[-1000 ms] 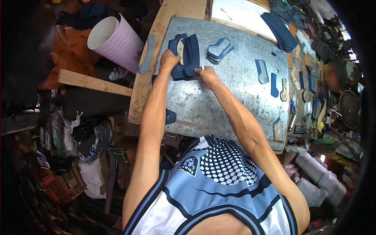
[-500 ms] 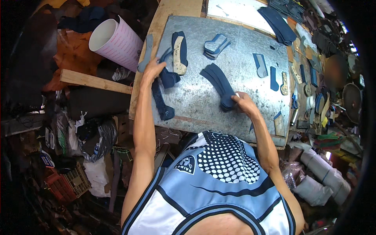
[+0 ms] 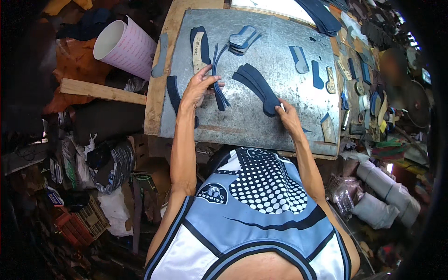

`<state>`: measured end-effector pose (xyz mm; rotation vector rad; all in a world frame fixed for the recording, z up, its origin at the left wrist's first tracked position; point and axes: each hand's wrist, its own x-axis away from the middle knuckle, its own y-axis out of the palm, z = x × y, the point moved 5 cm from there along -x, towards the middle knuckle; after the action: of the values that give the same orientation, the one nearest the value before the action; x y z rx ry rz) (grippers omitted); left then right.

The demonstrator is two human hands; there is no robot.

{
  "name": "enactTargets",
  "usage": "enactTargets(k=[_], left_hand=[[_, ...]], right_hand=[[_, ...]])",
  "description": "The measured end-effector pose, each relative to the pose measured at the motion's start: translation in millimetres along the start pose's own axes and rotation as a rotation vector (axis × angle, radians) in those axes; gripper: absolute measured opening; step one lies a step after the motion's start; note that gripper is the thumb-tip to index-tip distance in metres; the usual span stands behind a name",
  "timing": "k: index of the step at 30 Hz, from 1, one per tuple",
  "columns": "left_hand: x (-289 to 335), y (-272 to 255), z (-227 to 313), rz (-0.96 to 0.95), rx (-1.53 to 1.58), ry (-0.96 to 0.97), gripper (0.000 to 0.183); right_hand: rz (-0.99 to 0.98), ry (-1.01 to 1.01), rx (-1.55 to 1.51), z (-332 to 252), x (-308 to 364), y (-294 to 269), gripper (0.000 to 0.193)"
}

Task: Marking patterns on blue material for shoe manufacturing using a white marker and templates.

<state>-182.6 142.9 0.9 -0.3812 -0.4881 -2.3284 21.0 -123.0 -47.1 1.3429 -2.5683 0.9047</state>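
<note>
My left hand (image 3: 199, 89) is closed on a few dark blue cut pieces (image 3: 218, 95), seen edge-on above the metal-topped table (image 3: 261, 137). To its right, my right hand (image 3: 290, 120) pinches the near, rounded end of a fanned stack of dark blue pieces (image 3: 255, 84). A small white stick (image 3: 282, 107) pokes out between the right fingers. Just beyond my left hand lies a beige marked template (image 3: 199, 51) on dark blue material. Another dark blue piece (image 3: 173, 91) lies left of that hand, partly hidden by my forearm.
A grey-blue stack (image 3: 243, 38) lies at the far middle of the tabletop. Cut pieces (image 3: 299, 59) and small templates (image 3: 330, 80) lie at the right. A rolled white sheet (image 3: 126, 49) and a wooden bar (image 3: 102, 91) are off the left edge. Wrapped rolls (image 3: 380, 186) stand low right.
My left hand has lifted its pieces, brought them rightward and turned them on edge. The right hand keeps its grip on the fanned stack. The whole view has shifted slightly.
</note>
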Motion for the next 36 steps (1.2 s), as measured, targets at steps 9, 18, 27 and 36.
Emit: enactTargets(k=[9, 18, 27, 36], left_hand=[[-5.2, 3.5, -10.0, -0.032, 0.167, 0.007, 0.068], [-26.4, 14.2, -56.8, -0.030, 0.378, -0.065, 0.042], [-27.5, 7.4, -78.1, 0.252, 0.272, -0.180, 0.044], [-6.5, 10.4, -83.7, 0.278, -0.458, 0.005, 0.072]], right_hand=[[-0.003, 0.162, -0.117, -3.9, 6.3, 5.4, 0.044], [-0.018, 0.297, -0.458, -1.3, 11.7, 4.5, 0.028], [0.036, 0.104, -0.260, 30.2, -3.7, 21.5, 0.033], [0.053, 0.101, -0.098, 13.4, 23.4, 6.8, 0.036]])
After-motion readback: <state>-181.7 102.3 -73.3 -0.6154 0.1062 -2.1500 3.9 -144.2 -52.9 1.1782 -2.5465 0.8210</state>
